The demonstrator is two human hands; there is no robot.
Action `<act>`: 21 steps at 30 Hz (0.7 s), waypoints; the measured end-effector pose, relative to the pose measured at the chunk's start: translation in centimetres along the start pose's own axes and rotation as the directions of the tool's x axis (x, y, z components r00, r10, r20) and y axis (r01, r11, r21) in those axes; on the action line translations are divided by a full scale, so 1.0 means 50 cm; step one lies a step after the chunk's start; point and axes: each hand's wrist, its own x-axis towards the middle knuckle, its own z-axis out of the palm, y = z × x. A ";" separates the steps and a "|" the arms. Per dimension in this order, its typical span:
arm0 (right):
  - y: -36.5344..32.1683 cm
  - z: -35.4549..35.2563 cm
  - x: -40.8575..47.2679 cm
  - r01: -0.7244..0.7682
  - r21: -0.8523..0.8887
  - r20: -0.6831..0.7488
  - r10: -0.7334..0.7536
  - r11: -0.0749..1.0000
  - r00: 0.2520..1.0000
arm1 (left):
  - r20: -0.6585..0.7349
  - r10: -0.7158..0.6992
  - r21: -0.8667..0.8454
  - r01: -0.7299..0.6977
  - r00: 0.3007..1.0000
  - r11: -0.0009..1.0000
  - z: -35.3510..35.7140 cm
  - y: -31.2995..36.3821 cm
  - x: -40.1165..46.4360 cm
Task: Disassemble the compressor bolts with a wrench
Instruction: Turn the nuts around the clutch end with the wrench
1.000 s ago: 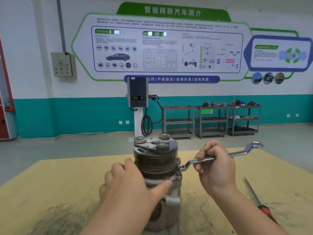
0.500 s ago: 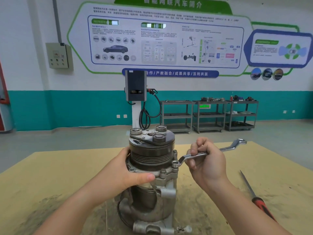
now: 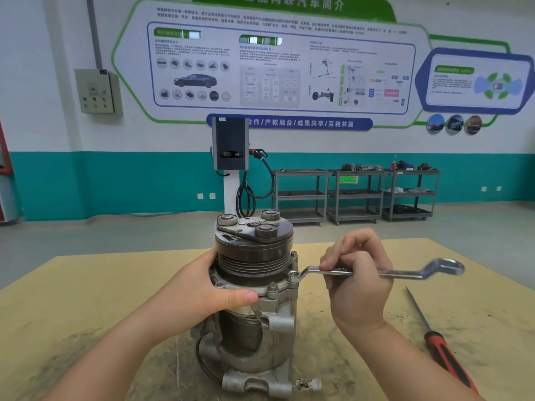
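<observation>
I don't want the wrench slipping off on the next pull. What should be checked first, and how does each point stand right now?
1. Wrench ring end over the bolt on the flange: ok, it sits around the bolt head; how fully it is seated cannot be told.
2. Right hand grip: ok, fingers curled round the shaft, though nearer the bolt than the free end.
3. Left hand steadying the compressor: ok, it holds the body below the pulley.
4. Left thumb clear of the wrench's path: ok, it lies on the front of the flange, apart from the wrench.
5. Screwdriver clear of the swing: ok, it lies on the table to the right, below the wrench's height.
6. Bolt already loose: cannot tell.
</observation>
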 end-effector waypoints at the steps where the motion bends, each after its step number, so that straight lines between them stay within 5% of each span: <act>1: -0.002 0.001 -0.004 0.072 -0.028 0.039 -0.071 0.997 0.997 | 0.001 0.000 -0.001 0.000 1.000 1.000 0.000 -0.001 -0.001; 7: 0.002 -0.014 -0.002 0.316 -0.161 0.163 -0.290 0.935 0.943 | -0.006 0.013 0.000 -0.013 1.000 1.000 0.000 -0.001 -0.002; 15: -0.026 -0.019 0.017 0.471 -0.282 0.423 -0.332 0.836 0.843 | -0.003 0.007 0.003 -0.007 1.000 1.000 0.002 -0.001 -0.001; 18: -0.037 -0.005 0.021 0.286 -0.163 0.232 -0.245 0.944 0.941 | -0.002 0.015 -0.003 -0.015 1.000 1.000 0.002 -0.001 0.000; 21: -0.039 0.011 0.021 0.007 0.024 0.007 -0.007 1.000 1.000 | 0.010 0.007 -0.021 -0.007 1.000 1.000 0.002 -0.002 0.000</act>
